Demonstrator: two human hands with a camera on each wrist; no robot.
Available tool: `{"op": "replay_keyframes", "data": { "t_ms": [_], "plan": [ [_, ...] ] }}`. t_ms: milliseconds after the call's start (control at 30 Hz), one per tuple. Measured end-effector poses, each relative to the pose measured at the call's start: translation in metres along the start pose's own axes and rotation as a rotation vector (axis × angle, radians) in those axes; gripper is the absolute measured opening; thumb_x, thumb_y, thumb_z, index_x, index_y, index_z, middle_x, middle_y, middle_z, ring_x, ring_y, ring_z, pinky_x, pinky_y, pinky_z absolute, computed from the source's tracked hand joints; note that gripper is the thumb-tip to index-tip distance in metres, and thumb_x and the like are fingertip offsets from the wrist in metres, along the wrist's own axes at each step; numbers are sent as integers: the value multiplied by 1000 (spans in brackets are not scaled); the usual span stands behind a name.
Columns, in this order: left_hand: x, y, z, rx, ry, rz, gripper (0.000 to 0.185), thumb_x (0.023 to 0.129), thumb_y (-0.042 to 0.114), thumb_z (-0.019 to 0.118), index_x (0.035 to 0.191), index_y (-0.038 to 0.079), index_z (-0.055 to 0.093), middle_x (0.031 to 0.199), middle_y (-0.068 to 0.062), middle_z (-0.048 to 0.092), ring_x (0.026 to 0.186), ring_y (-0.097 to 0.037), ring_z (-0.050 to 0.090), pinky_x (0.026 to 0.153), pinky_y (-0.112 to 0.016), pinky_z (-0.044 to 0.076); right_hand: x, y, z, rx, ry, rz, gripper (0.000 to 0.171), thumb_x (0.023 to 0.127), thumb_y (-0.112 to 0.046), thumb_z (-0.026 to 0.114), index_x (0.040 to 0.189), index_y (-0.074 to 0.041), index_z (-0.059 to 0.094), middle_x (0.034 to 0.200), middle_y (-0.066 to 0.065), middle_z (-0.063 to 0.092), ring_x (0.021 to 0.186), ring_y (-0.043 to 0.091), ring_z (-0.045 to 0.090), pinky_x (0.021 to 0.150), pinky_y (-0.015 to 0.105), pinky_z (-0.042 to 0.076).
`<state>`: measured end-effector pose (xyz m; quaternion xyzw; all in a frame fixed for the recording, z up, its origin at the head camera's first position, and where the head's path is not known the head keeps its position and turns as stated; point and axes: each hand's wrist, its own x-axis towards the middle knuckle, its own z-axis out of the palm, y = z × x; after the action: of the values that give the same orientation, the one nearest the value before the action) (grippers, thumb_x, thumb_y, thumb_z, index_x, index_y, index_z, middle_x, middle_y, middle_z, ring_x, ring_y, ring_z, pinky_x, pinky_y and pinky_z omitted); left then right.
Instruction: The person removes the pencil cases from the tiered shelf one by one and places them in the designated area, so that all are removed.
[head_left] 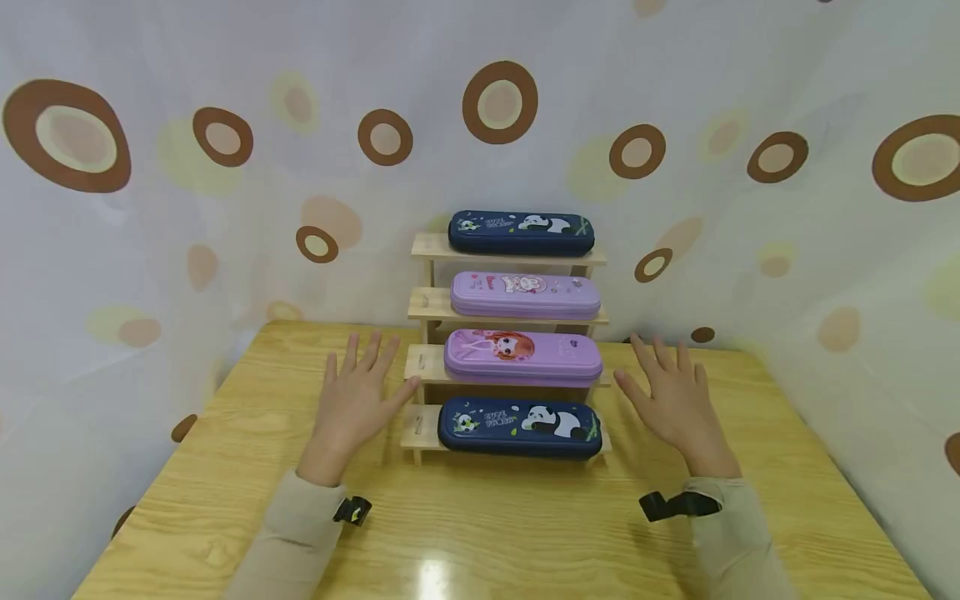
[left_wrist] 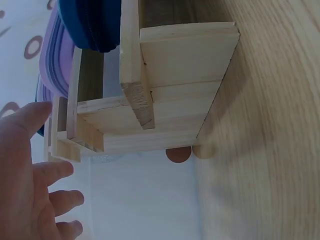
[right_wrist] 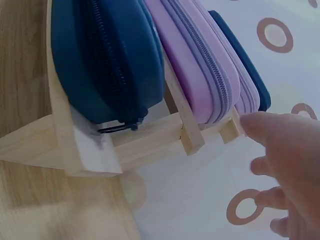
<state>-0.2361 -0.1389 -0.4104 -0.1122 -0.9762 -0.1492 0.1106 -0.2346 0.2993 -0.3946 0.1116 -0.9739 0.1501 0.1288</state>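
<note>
As the left hand (head_left: 356, 407) and right hand (head_left: 672, 408) flanked the rack (head_left: 422, 429) on the counter (head_left: 390, 533), their fingers were spread, holding nothing. Lowest and nearest lay a panda case (head_left: 521, 427), then a girl case (head_left: 523, 357), a lilac case (head_left: 525, 295) and, farthest, another navy case (head_left: 521, 232). With every tier bearing one, the placing looked finished; no case in view seemed left over.

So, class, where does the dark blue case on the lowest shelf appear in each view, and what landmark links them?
Head: the lowest blue case lies below centre.
Left wrist: the lowest blue case is at the top edge, left of centre, partly cut off.
Right wrist: the lowest blue case looms large, upper left.
Shared landmark: the wooden stand.
</note>
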Motion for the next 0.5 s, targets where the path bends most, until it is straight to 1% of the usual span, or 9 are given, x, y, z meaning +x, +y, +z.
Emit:
{"op": "replay_keyframes", "data": {
  "t_ms": [67, 133, 200, 300, 433, 500],
  "plan": [
    [1, -1, 0, -33, 13, 0, 82, 96, 69, 37, 157, 16, 26, 162, -13, 16, 148, -37, 0, 116, -60, -3, 8, 0, -2, 59, 82, -44, 68, 104, -47, 40, 154, -3, 29, 153, 33, 26, 139, 60, 7, 105, 77, 9],
    [2, -2, 2, -70, 36, -1, 81, 96, 68, 38, 157, 14, 27, 161, -15, 18, 148, -38, 3, 116, -61, 2, 16, -1, -5, 142, 154, -83, 64, 104, -41, 45, 152, 0, 33, 152, 31, 30, 140, 57, 15, 107, 74, 14],
    [3, -3, 3, -112, 68, 0, 80, 97, 66, 40, 156, 12, 29, 160, -16, 23, 148, -39, 8, 116, -61, 8, 24, -3, -9, 247, 197, -111, 62, 103, -36, 49, 151, -1, 34, 152, 28, 32, 140, 52, 20, 109, 70, 17],
    [4, -4, 5, -209, 107, 9, 79, 98, 63, 41, 154, 8, 32, 158, -19, 28, 146, -41, 17, 115, -60, 17, 35, -6, -15, 397, 233, -116, 60, 103, -31, 53, 154, -7, 32, 153, 24, 34, 139, 45, 28, 106, 68, 26],
    [6, -3, 9, -353, 102, 8, 78, 99, 60, 43, 154, 6, 32, 156, -19, 31, 144, -41, 24, 115, -57, 22, 51, -8, -23, 531, 235, -84, 61, 103, -32, 54, 157, -20, 29, 154, 18, 35, 139, 40, 32, 101, 65, 35],
    [7, -3, 11, -401, 96, -3, 76, 99, 59, 44, 154, 7, 31, 156, -19, 32, 143, -40, 25, 115, -56, 23, 60, -9, -27, 582, 216, -71, 61, 102, -32, 54, 157, -23, 28, 154, 16, 35, 139, 39, 32, 102, 63, 36]
  ]
}}
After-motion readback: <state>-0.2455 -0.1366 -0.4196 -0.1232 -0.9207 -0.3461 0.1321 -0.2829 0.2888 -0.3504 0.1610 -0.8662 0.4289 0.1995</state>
